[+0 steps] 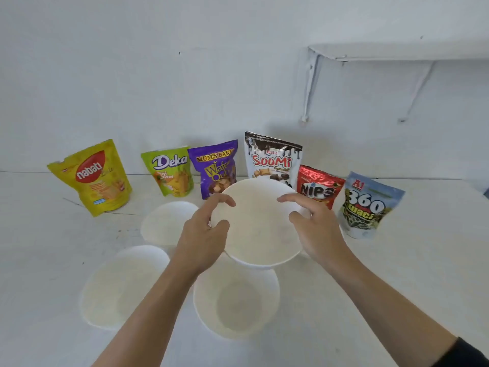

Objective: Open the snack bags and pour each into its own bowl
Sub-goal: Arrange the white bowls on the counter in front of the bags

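Several snack bags stand in a row by the wall: yellow Nabati point(94, 178), green Deka point(169, 172), purple Mum's Bakery wafer point(213, 165), white Soomi point(272, 157), red Nips point(318, 185), pale blue 360 Kuaci point(369, 205). I hold an empty white bowl point(258, 226) above the table, tilted toward me. My left hand point(205, 234) grips its left rim and my right hand point(315, 226) grips its right rim. Three more empty white bowls rest on the table: back left point(164, 223), front left point(119, 287), front middle point(238, 305).
The white table point(397, 274) meets a white wall behind the bags. A white wall shelf on brackets point(397, 53) hangs at the upper right. A dark object point(486, 193) shows at the right edge.
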A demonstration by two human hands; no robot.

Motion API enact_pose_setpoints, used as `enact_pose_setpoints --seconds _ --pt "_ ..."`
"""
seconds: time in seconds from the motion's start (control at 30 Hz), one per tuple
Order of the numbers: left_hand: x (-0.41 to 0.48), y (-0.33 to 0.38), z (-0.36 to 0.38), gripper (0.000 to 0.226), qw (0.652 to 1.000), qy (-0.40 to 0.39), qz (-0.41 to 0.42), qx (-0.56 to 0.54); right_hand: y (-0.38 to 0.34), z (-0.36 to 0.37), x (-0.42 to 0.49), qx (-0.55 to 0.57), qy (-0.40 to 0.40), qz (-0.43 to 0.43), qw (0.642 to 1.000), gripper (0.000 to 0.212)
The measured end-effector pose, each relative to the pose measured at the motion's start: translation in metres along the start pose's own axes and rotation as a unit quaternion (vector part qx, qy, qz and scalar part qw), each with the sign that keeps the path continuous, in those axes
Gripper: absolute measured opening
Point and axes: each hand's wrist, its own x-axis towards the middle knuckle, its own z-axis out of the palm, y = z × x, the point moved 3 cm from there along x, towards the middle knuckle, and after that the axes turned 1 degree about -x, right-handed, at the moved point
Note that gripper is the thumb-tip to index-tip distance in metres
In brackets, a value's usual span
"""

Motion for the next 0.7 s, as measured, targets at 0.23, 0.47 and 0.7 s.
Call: enact_pose_setpoints --seconds 0.23,0.47,0.7 --pt "-0.036 0.018 0.115 0.048 0.999 -0.042 -0.016 -0.006 0.065 -0.097 -0.027 -0.050 -0.007 0.040 0.998 0.042" --pt "-0.070 0.003 0.168 0.047 0.991 -0.104 -0.056 0.065 0.118 -0.123 -0.047 -0.138 -0.048 0.083 0.986 0.040" --pt "-0.095 -0.025 0.185 0.047 0.975 -0.159 -0.107 0.112 0.152 -0.115 -0.072 -0.181 -0.168 0.137 0.959 0.045"
